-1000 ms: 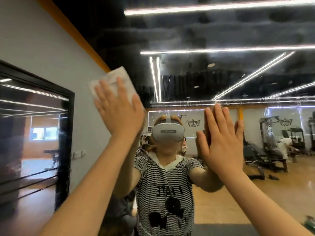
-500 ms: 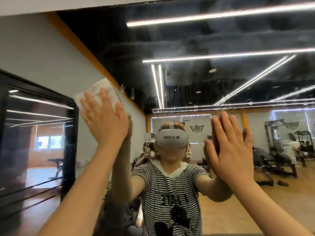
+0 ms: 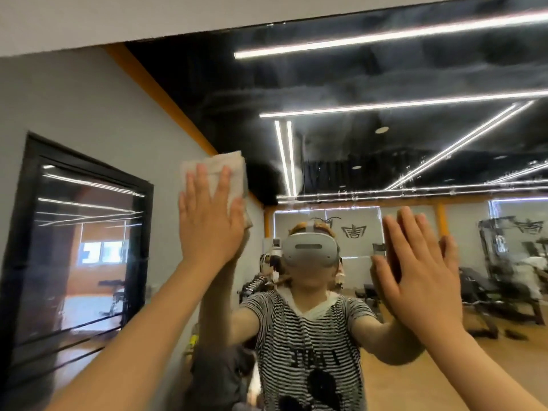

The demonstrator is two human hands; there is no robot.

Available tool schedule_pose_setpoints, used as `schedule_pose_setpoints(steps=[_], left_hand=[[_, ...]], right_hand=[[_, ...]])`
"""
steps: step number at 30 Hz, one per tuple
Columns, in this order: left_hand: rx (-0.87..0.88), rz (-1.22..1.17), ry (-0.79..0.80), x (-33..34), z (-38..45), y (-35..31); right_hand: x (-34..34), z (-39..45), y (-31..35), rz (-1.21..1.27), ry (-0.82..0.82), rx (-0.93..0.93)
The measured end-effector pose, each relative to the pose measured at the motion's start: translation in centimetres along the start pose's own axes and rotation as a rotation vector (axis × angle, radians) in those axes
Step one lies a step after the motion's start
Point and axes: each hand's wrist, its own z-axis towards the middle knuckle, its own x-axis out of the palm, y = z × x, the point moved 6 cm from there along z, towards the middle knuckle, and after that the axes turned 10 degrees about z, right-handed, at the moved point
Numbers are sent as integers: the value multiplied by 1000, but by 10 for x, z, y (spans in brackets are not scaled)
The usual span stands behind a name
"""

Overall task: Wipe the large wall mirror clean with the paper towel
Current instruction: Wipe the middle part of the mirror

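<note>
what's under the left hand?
The folded paper towel, pressed flat on the mirror. Its top and right edge stick out past the left hand; the glass beneath is covered, so its state is unknown.

Place: a gym.
Evidence: large frameless wall mirror (image 3: pixel 385 84) reflects black metal weight machines (image 3: pixel 510 262), a dark padded bench (image 3: pixel 489 292) and pale wooden floor (image 3: pixel 415 381).
Ceiling: black, long white strip lights (image 3: pixel 385 37).
Left: possibly an exercise bike, blurred.

A folded white towel (image 3: pixel 216 173) lies flat against the streaky, hazy mirror (image 3: pixel 355 84), below its top edge.
</note>
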Motion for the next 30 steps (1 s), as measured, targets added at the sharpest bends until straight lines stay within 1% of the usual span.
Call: schedule_pose_setpoints(steps=[3,5,6,7,9,10,12,14,15,16,17,18,21,24,25,26,30], left_hand=[[-251,-4,-10,2,-5,23],[-373,-36,-22,1,-8,12],[-402,-53,-23,0,-10,-1],[-401,-67,-22,-2,-11,-17],[-307,-69,-12,-3,-12,-57],[-224,-63,-7,-2,-13,-78],[3,-42,-7,-2,-11,-112],[237,14,21,2,-7,-119],[319,33,45,3,-4,-113],[360,39,64,2,0,-101],[354,39,71,0,4,-87],[309,40,61,-2,7,-72],[82,24,13,-4,13,-46],[-159,-9,19,-4,7,-57],[-204,-29,28,-6,5,-67],[-201,-41,28,-7,3,-81],[20,-57,-5,-4,-6,-139]], right_hand=[[0,0,1,-9,-13,6],[0,0,3,-14,-20,10],[0,0,3,-20,-22,11],[1,0,3,-26,-25,11],[0,0,2,-30,-28,3],[0,0,2,-30,-28,-2],[-1,0,1,-24,-29,-9],[-1,0,0,-12,-23,-11],[-1,1,0,-5,-20,-9],[-1,1,-1,0,-17,-8],[-1,1,-1,1,-15,-6],[-1,1,-1,0,-14,-4],[0,1,0,1,-22,1],[0,0,0,0,-35,4],[0,0,1,-3,-37,1],[0,-1,1,-5,-42,-2],[0,-1,1,-7,-45,-5]])
